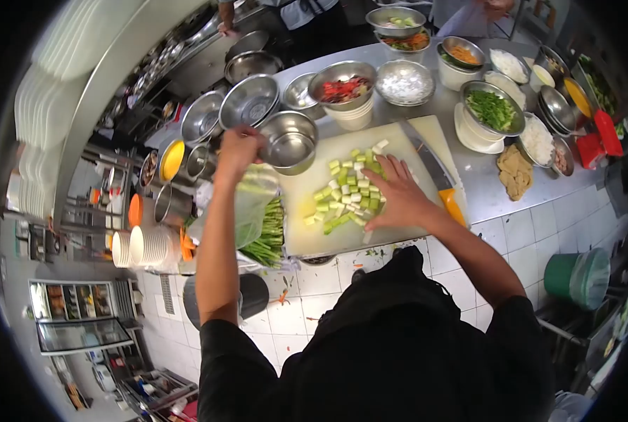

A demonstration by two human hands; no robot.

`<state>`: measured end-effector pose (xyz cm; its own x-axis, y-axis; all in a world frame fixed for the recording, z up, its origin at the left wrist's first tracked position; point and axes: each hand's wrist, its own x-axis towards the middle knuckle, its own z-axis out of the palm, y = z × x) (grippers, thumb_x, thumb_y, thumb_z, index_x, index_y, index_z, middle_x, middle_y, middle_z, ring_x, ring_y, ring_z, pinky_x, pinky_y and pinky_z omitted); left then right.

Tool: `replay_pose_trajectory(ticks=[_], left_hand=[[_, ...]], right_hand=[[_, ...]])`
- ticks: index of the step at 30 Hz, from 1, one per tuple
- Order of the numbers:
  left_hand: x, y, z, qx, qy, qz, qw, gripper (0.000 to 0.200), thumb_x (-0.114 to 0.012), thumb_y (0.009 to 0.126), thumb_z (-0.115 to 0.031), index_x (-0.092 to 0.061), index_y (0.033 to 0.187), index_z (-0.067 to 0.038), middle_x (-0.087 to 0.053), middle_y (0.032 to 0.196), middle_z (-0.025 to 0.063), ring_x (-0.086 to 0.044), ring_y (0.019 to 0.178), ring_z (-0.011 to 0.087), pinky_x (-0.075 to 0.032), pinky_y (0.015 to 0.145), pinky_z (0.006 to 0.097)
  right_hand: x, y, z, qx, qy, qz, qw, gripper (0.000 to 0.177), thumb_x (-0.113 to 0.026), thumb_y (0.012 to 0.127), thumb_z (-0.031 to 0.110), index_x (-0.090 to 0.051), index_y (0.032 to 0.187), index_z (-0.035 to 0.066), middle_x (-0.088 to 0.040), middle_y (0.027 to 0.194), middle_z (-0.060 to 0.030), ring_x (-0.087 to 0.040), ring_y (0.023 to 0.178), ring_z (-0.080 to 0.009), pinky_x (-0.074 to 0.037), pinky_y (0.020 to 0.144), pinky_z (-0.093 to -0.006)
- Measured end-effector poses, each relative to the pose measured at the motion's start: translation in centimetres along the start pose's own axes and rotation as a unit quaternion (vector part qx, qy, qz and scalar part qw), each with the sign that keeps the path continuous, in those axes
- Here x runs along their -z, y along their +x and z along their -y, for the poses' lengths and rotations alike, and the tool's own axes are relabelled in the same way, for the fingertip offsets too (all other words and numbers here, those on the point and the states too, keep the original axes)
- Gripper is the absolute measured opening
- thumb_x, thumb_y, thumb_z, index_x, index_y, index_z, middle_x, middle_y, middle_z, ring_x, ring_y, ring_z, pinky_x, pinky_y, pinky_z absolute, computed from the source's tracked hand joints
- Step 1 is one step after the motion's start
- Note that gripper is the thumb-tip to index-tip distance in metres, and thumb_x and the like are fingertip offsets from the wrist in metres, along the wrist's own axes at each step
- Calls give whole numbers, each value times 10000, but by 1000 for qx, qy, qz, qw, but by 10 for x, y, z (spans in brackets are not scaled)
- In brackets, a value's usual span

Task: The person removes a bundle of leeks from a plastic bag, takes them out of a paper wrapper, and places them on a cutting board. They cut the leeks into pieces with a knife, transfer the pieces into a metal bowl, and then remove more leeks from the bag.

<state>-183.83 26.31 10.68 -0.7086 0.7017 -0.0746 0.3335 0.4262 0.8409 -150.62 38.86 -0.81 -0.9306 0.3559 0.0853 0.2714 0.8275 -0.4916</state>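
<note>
My left hand (240,150) is closed on the rim of a small stainless steel bowl (290,149), held at the far left corner of the white cutting board (303,243). Nothing shows inside that bowl. Pale green and white vegetable cubes (350,186) lie heaped in the middle of the board. At the heap's right side my right hand (398,191) is spread with its fingers apart, the fingertips by the cubes. A knife (430,163) with a yellow-orange handle rests along the board's right side.
Beyond the board stand a bowl of red chopped peppers (342,89) and several metal bowls. Chopped greens (490,109) and white shreds (537,139) sit on the right. Long green stalks (266,235) lie left. A green bin (574,278) stands on the floor; people work opposite.
</note>
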Motion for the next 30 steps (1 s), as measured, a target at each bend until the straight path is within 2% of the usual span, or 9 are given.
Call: replay_pose_trajectory(ticks=[7, 10, 13, 15, 17, 20, 23, 27, 30], left_hand=[[-49, 10, 84, 35, -50, -90, 994, 239, -660, 746, -61, -654, 923, 99, -686, 740, 169, -680, 530, 266, -555, 454, 348], [-57, 0, 90, 60, -57, -78, 994, 301, -708, 775, -71, -618, 1014, 89, -678, 890, 183, -685, 716, 273, -580, 577, 401], [-69, -52, 82, -141, 145, -244, 949, 495, -751, 779, -112, -568, 1200, 71, -637, 1121, 254, -641, 1031, 373, -533, 859, 489], [-74, -118, 68, -175, 149, -161, 960, 674, -793, 752, -184, -510, 1329, 19, -525, 1318, 293, -481, 1258, 427, -396, 1040, 500], [-102, -170, 80, -221, 137, -70, 963, 839, -807, 732, -258, -427, 1442, -19, -443, 1400, 273, -384, 1338, 452, -302, 1115, 550], [-134, -178, 104, -221, 283, -35, 933, 966, -818, 715, -303, -336, 1512, -49, -338, 1499, 289, -322, 1383, 480, -267, 1128, 589], [-158, -149, 124, -232, 220, -37, 947, 1027, -828, 694, -316, -296, 1530, -47, -253, 1542, 321, -249, 1417, 503, -242, 1137, 580], [-176, -131, 115, -234, 200, -77, 948, 975, -806, 705, -281, -310, 1511, -47, -341, 1464, 307, -342, 1339, 496, -289, 1114, 570], [-190, -121, 115, -244, 164, -122, 948, 882, -776, 715, -140, -348, 1480, -50, -393, 1412, 280, -405, 1279, 467, -331, 1072, 550]], right_hand=[[-22, 80, 18, 36, -50, 106, 992, 1198, -837, 547, 672, -387, 1510, 120, -257, 1572, -267, -155, 1480, -474, -108, 1212, -609], [-23, 96, 21, 72, -69, 139, 985, 1179, -864, 546, 628, -395, 1507, 132, -267, 1558, -263, -143, 1488, -453, -95, 1218, -597], [-22, 100, 25, 97, -72, 172, 978, 1216, -880, 518, 611, -381, 1518, 133, -259, 1562, -268, -134, 1494, -445, -89, 1219, -595], [-17, 105, 25, 113, -84, 185, 973, 1239, -888, 499, 601, -373, 1524, 134, -259, 1560, -276, -134, 1494, -445, -94, 1219, -590], [-16, 104, 24, 132, -101, 198, 966, 1258, -894, 485, 593, -364, 1530, 135, -263, 1554, -286, -142, 1491, -446, -104, 1219, -581], [-38, 110, 2, 164, -104, 208, 959, 1178, -879, 518, 541, -403, 1508, 116, -288, 1538, -286, -167, 1477, -448, -113, 1214, -578], [-47, 113, -9, 197, -57, 186, 961, 1060, -844, 540, 469, -467, 1457, 94, -372, 1470, -275, -268, 1416, -451, -174, 1188, -575], [-47, 108, -6, 212, -58, 109, 970, 874, -789, 559, 393, -560, 1330, 52, -451, 1382, -238, -389, 1300, -412, -286, 1132, -501], [-59, 102, -16, 231, -32, 36, 972, 697, -754, 603, 324, -604, 1215, 26, -507, 1295, -182, -463, 1200, -356, -361, 1066, -429]])
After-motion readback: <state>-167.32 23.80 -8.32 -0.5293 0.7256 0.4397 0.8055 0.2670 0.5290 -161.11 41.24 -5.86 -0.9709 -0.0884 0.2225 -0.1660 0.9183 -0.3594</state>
